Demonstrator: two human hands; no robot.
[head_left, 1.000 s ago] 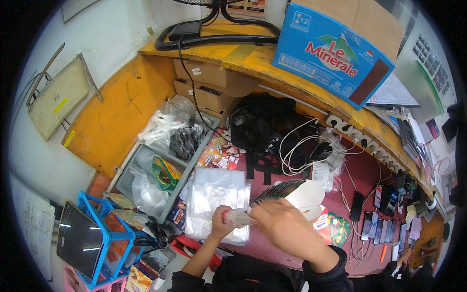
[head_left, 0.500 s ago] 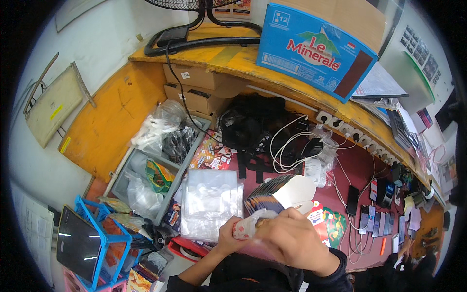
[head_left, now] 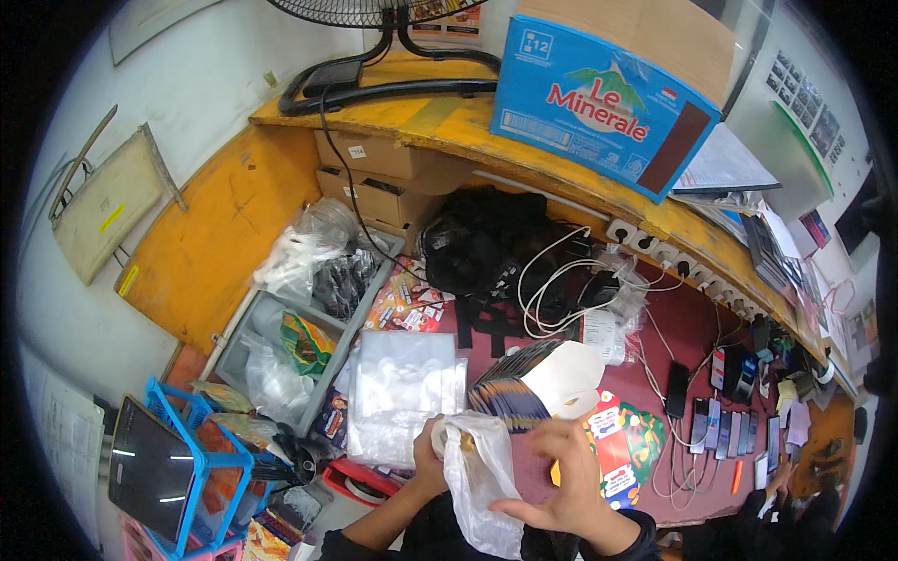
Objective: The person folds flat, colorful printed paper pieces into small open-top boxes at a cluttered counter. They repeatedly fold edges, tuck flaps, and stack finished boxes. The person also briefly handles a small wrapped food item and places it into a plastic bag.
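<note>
My left hand [head_left: 430,460] is closed round the top of a crumpled, whitish see-through plastic bag [head_left: 482,496], which hangs toward me with its mouth bunched. Something small and brownish shows through its upper part. To the right of the bag, my right hand [head_left: 566,486] has its thumb and fingers apart. Its thumb tip comes close to the bag's side; I cannot tell if they touch. Just beyond the hands lie a stack of clear plastic sleeves [head_left: 407,383] and a fanned row of dark folded cards [head_left: 510,388] with a white flap [head_left: 566,374].
A grey divided bin [head_left: 323,374] with plastic bags stands left, near a blue basket [head_left: 210,467]. A black bag [head_left: 486,234] and white cables [head_left: 538,290] lie at the back. Several phones [head_left: 725,425] line the right. A blue carton [head_left: 608,103] sits on the shelf. Colourful printed sheets [head_left: 617,449] lie near my right hand.
My right hand has opened and moved slightly down and right, away from the left hand. The bag, bunched between both hands before, now hangs down from my left hand.
</note>
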